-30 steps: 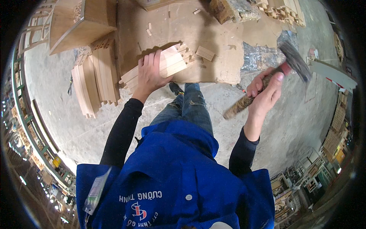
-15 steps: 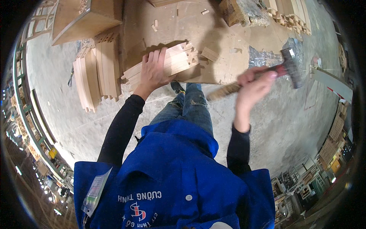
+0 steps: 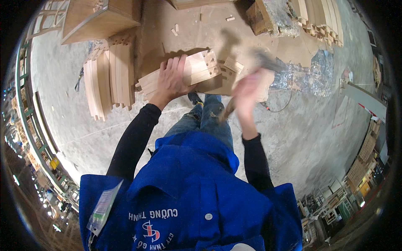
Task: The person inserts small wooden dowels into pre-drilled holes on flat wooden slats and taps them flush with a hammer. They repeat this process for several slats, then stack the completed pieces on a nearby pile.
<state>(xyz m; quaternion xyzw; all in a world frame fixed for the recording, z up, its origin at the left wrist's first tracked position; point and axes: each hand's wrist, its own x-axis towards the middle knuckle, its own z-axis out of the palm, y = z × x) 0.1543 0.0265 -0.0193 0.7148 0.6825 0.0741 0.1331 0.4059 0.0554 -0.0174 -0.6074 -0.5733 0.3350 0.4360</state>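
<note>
The left hand [image 3: 173,79], partly closed, is clasping drilled wooden slats [image 3: 201,69] on cardboard [image 3: 194,39]; the right hand [image 3: 247,93], wrapped round, is gripping a blurred hammer [image 3: 269,62]. Clean blows are probably depending on firm left-hand bracing.

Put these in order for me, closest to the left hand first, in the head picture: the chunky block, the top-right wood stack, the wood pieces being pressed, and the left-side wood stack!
1. Wood pieces: right under the left hand, touching it.
2. Left-side wood stack: off to the left.
3. Chunky block: up and right.
4. Top-right wood stack: beyond the block, farthest right.
</note>
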